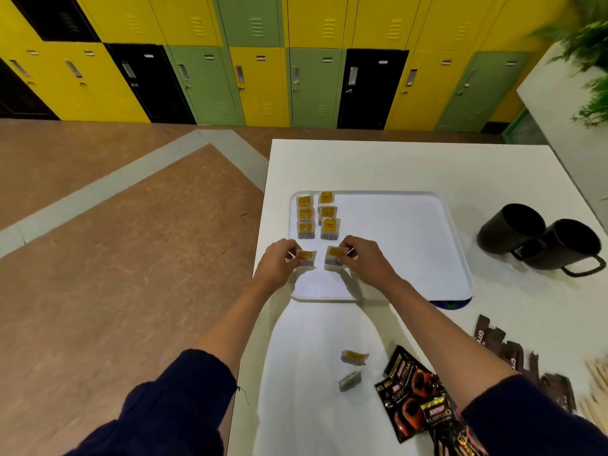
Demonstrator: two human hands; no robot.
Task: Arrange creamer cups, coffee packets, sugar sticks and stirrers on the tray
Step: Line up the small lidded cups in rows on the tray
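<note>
A white tray (411, 232) lies on the white table (411, 162). In its far left corner several yellow-tagged tea bags (317, 215) stand in two rows. My left hand (278, 261) pinches one more tea bag (306, 257) above the tray's near left part. My right hand (367, 260) pinches another tea bag (334, 255) just beside it. Two loose tea bags (352, 368) lie on the table nearer to me. Black coffee packets (413, 399) lie at the near right, brown sugar sticks (513, 357) beyond them, and wooden stirrers (597, 390) at the right edge.
Two dark mugs (539, 240) lie on their sides right of the tray. The table's left edge runs close beside my left hand, with brown floor beyond. Yellow, green and black lockers line the far wall. A white planter with greenery stands at the far right.
</note>
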